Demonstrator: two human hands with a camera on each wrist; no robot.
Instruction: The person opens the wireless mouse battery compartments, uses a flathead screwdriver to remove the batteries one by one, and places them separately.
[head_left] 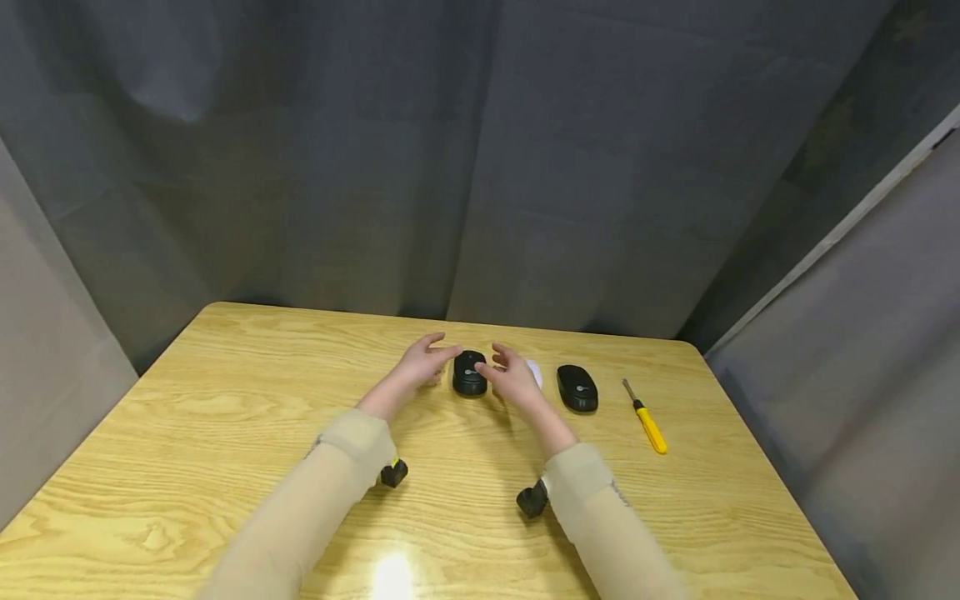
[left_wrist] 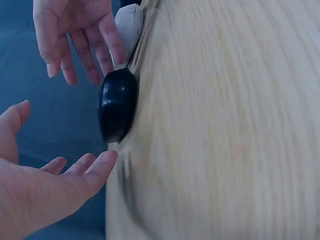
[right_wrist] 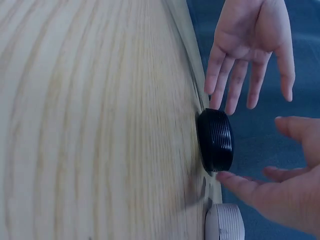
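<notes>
A black computer mouse (head_left: 470, 380) lies on the wooden table between the two hands. At its left is my left hand (head_left: 422, 365), fingers loosely extended and nothing held. On its other side, my right hand (head_left: 517, 382) is likewise relaxed and holds nothing. In the left wrist view, the left hand's (left_wrist: 55, 192) fingertips come close to the end of the black mouse (left_wrist: 118, 106). From the right wrist, the right hand's (right_wrist: 280, 187) index fingertip is near or touching the mouse (right_wrist: 216, 140); contact is hard to tell. A white mouse (head_left: 535, 372) is partly hidden behind the right hand.
A second black mouse (head_left: 577, 388) lies to the right of the white one. Farther right is a screwdriver (head_left: 651, 428) with a yellow handle. The wooden table (head_left: 225, 433) ends at a grey curtain (head_left: 375, 183) behind, with lighter panels at both sides.
</notes>
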